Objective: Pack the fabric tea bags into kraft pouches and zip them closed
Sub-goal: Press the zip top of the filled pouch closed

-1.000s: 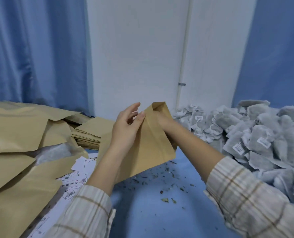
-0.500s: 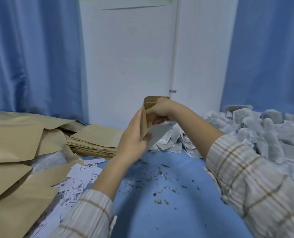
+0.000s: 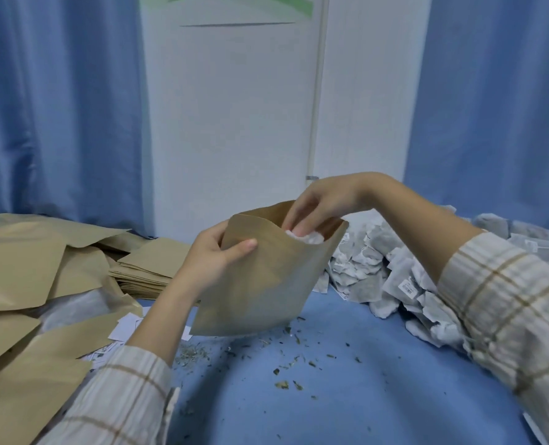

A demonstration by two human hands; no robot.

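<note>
An open kraft pouch (image 3: 266, 281) is held upright above the blue table, mouth facing up. My left hand (image 3: 215, 255) grips its left top edge, thumb on the front face. My right hand (image 3: 318, 203) reaches down into the mouth, fingertips pinching a white fabric tea bag (image 3: 308, 236) that pokes just above the rim. A big heap of grey-white tea bags (image 3: 395, 277) with small labels lies at the right.
A stack of flat kraft pouches (image 3: 151, 264) sits at the back left, with larger kraft pouches (image 3: 19, 284) spread over the left side. White paper slips (image 3: 122, 326) and loose tea crumbs (image 3: 286, 370) lie on the blue table (image 3: 347, 406). A white wall and blue curtains stand behind.
The pouch has turned from edge-on to face-on with its mouth spread open. My right hand has pushed the tea bag down into the mouth. My left hand shifted to the pouch's left top edge.
</note>
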